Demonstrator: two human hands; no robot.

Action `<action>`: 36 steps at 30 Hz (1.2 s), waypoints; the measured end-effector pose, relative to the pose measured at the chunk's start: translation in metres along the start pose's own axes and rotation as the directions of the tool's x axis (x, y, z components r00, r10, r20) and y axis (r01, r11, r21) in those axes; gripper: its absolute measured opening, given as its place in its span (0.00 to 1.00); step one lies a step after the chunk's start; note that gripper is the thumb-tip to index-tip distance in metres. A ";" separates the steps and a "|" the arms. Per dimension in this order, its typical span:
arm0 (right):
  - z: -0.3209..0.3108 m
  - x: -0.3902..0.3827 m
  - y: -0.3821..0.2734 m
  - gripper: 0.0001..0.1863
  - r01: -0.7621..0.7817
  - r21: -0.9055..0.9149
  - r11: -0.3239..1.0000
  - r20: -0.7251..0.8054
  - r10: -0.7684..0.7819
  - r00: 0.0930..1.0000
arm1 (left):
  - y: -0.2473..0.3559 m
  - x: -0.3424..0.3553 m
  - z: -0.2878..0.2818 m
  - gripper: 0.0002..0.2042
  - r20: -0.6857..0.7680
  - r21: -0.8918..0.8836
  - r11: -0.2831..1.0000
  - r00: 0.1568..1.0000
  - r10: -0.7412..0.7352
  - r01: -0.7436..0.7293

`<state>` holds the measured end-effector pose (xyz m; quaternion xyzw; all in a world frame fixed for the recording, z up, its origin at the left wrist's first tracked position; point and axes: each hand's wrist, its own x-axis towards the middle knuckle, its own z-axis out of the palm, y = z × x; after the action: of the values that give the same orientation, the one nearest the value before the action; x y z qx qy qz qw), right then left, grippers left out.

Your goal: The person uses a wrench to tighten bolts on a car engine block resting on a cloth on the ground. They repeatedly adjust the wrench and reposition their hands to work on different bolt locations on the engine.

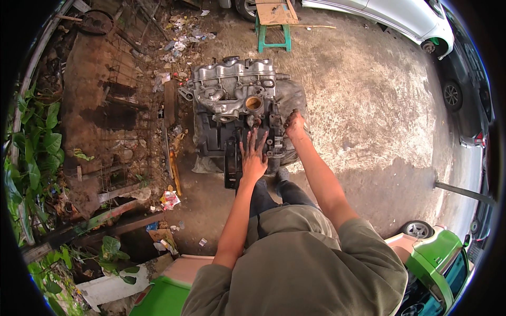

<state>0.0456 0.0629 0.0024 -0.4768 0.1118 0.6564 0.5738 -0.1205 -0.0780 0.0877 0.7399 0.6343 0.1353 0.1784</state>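
Observation:
A greasy car engine (234, 79) rests on the ground in front of me, its ribbed silver cover on the far side and its dark, oily block on the near side. A round brown opening (253, 104) shows in the metal casting at its middle. My left hand (254, 159) lies on the near part of the block, fingers spread and stained dark, with nothing in it. At the engine's right side, my right hand (295, 125) is closed with its fingers curled. What it grips, if anything, is hidden. A grey cover sheet (291, 95) lies under the engine.
A green stool (274, 39) bearing a brown board (276, 11) stands beyond the engine. Rubble and litter (182, 45) line the left. A silver car (390, 18) is at the far right. Behind me are green vehicle parts (440, 245) and a wheel (417, 229).

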 end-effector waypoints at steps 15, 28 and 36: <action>-0.070 -0.100 0.062 0.07 0.351 0.167 0.921 0.054 -0.364 0.930 | -0.023 -0.020 0.016 0.35 0.124 -0.067 0.998 0.992 0.000 0.008; -0.098 -0.086 0.036 0.21 0.461 0.281 0.842 0.041 -0.491 0.870 | -0.023 -0.022 0.015 0.26 0.068 -0.092 0.996 0.998 0.005 0.002; -0.095 -0.130 -0.036 0.08 0.080 0.130 0.988 0.342 -0.121 0.932 | -0.004 -0.023 0.014 0.19 0.045 -0.327 0.930 0.980 0.192 -0.167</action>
<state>0.1085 -0.0755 0.0654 -0.3246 0.0208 0.6929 0.6436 -0.1217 -0.1017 0.0740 0.7605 0.5261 0.2242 0.3075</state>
